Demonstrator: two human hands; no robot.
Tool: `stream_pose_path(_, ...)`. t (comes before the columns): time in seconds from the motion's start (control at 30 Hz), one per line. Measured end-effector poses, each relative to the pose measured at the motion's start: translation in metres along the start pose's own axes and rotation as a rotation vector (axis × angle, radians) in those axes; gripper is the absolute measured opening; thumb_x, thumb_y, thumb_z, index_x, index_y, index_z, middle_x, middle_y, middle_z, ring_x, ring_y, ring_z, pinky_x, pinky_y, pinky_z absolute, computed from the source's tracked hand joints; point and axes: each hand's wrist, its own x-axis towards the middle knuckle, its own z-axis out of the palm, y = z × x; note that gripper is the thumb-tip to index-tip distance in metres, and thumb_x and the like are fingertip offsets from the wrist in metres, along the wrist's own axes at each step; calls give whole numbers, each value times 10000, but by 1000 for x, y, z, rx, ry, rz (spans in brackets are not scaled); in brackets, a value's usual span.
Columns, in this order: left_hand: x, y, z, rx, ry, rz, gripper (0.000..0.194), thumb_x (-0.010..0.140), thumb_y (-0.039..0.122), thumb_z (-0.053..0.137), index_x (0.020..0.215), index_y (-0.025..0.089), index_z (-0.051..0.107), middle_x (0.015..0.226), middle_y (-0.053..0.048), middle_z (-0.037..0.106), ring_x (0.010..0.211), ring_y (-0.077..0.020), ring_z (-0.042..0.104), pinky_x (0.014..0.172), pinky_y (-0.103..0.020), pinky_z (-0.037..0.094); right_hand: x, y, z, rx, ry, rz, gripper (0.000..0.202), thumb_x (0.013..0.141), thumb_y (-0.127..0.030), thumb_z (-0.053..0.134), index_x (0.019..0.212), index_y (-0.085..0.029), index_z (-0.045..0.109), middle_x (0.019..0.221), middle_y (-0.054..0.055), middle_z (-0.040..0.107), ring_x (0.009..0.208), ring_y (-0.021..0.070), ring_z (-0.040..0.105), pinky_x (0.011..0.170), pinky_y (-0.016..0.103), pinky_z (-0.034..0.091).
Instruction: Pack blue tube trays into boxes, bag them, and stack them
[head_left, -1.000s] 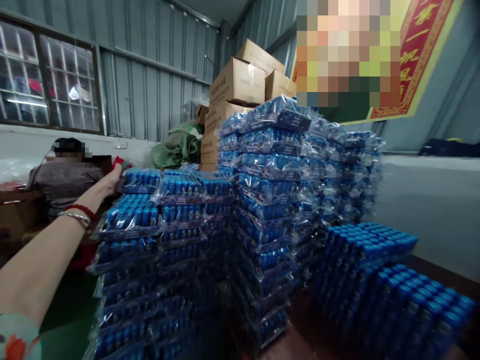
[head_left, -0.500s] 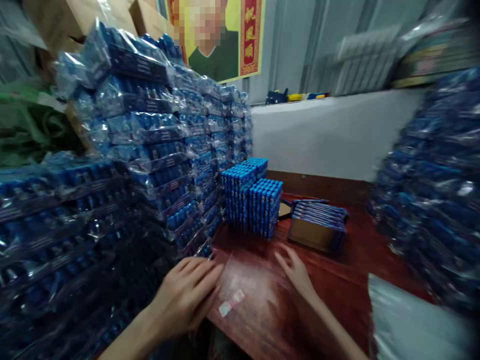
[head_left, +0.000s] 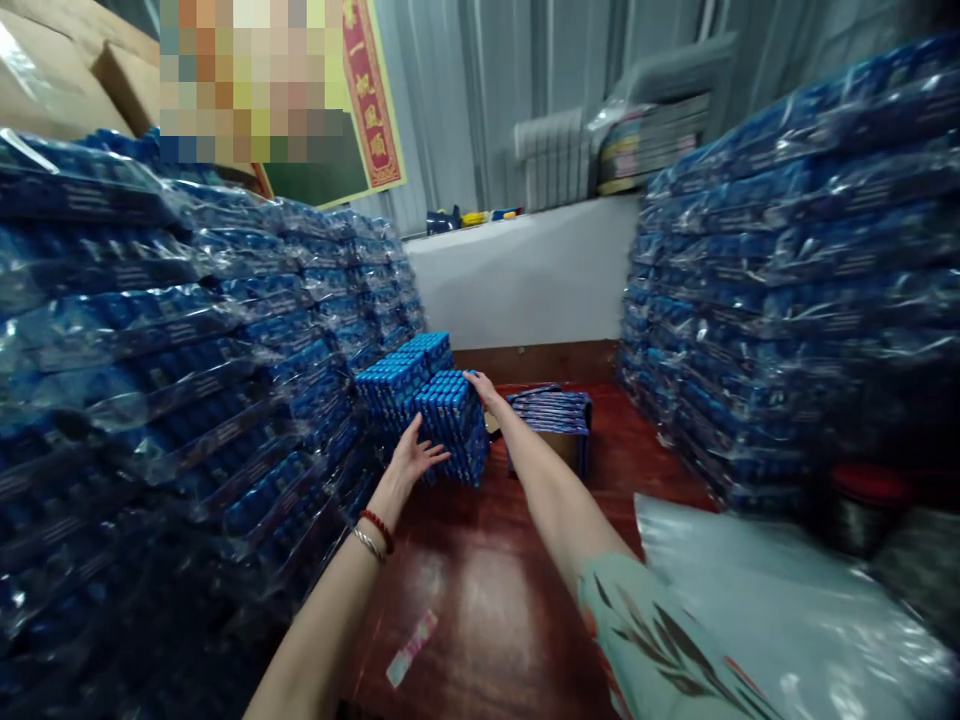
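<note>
A block of slim blue cylinders [head_left: 448, 395], packed upright in tight rows, stands on the red-brown tabletop [head_left: 487, 590]. A taller block of the same blue cylinders [head_left: 394, 372] is beside and behind it. My left hand [head_left: 415, 458] is at the near left side of the closer block, its fingers spread and nothing in them; whether it touches the block I cannot tell. My right hand [head_left: 484, 388] is at that block's upper right edge, fingers stretched over the corner and seemingly touching it. Two bracelets [head_left: 375, 533] circle my left wrist.
Nested dark blue cardboard trays [head_left: 551, 412] lie right of the blocks. Plastic-wrapped blue packs rise in a left stack [head_left: 247, 330] and a right stack [head_left: 750, 270]. Clear plastic sheets [head_left: 750, 600] lie at the near right. A low white wall [head_left: 525, 285] closes the back.
Both hands have reached forward from the near tabletop to the closer block, the right to its upper right edge. My view has turned right, showing more of the right stack.
</note>
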Motion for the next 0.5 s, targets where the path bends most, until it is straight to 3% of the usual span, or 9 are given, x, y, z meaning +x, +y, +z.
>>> stream_pose_path(0.07,11,11,5,-35,-25,-32,982,820,715,316,1379,-69,122,1389,-385,270,1197,-401,487,813,-527,482,-9,2,-1,-2,40,-1,338,800,-411,581,999,-138,579,1010,75,620,955,206,567,902,403,424)
stream_pose_path(0.13,17,19,10,-64,-47,-50,979,799,737,338,1372,-43,191,1362,-348,361,1163,-416,508,802,-605,452,-28,4,-6,-11,96,-12,363,753,-378,607,1013,-128,561,1042,96,600,995,217,542,931,383,400)
stream_pose_path(0.2,16,20,14,-84,-46,-52,867,798,665,467,1366,36,284,1336,-260,461,1151,-398,523,836,-654,410,-60,5,-16,-18,141,-50,387,735,-363,612,1041,-137,541,1082,93,573,1036,207,517,957,345,380)
stream_pose_path(0.27,6,11,15,-98,-42,-31,697,809,516,575,1341,114,373,1300,-163,542,1160,-337,537,921,-618,393,-105,6,-29,10,163,-138,368,766,-381,585,1063,-169,533,1090,64,555,1047,182,509,961,309,376)
stream_pose_path(0.37,-26,-25,13,-125,-78,-6,520,814,384,611,1267,154,497,1211,-94,628,1131,-262,580,1001,-478,418,-187,13,-54,131,170,-229,297,839,-404,514,1066,-215,547,1065,41,551,1009,176,529,915,308,406)
stream_pose_path(0.5,-73,-106,1,-84,-137,-112,614,716,409,714,1253,179,525,1172,-115,650,1075,-291,620,957,-445,486,-289,49,-88,134,182,55,258,873,-421,458,968,-212,576,934,30,606,893,181,564,798,288,436)
